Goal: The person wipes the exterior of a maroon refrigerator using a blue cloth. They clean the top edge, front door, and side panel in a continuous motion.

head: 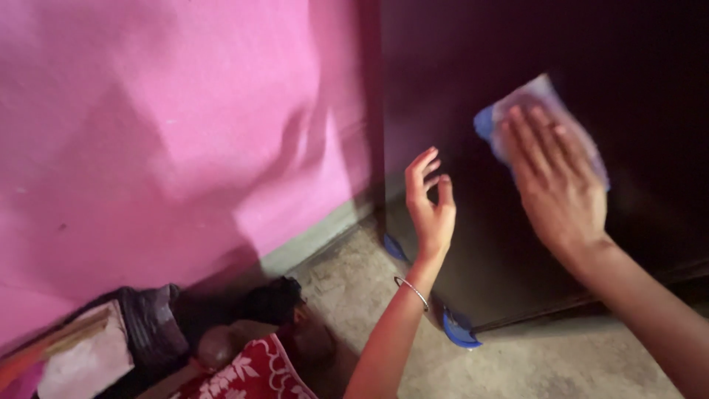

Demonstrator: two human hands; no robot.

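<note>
A bright pink wall (170, 125) is filling the left half of the view, with soft shadows falling across it and a pale strip running along its base. A bare, mottled concrete floor (561, 362) is spreading below. A dark cabinet (458, 66) is standing on the right, resting on blue plastic feet (459, 332). Bundled things are lying in the lower left corner: a black bag (151, 325) and red cloth with white flowers (255, 373). Light is coming in dimly and warmly.

pink wall (170, 125), red floral fabric (255, 373), perhaps dark bag (151, 325)
</note>
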